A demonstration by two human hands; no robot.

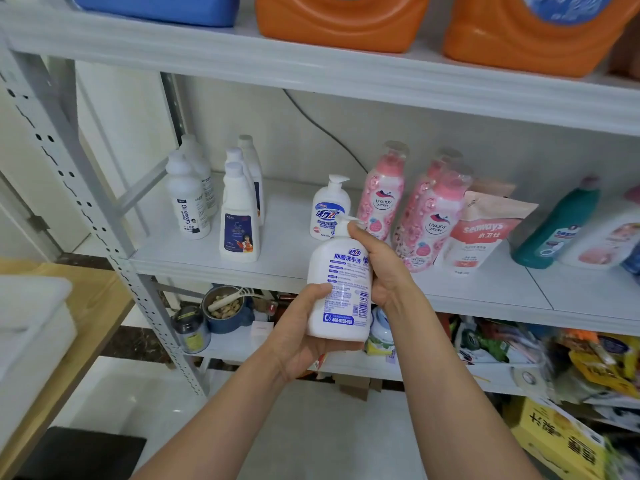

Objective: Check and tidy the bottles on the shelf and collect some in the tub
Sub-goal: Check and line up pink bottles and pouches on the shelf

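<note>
Left hand (298, 336) cups the base of the bottle (339, 289), right hand (384, 268) grips near the pump (346, 221), held just in front of the shelf (194, 261). Back label (346, 306) faces them, so I'd keep it upright, read it steady, thumb off the pump.

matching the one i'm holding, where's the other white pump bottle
In the head view the pump bottle stands on the middle shelf, centre, pink bottles to its right and the held bottle just in front.

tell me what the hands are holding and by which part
A white pump bottle, in both hands: the left hand cups its lower body and base, the right hand wraps its upper body.
</note>
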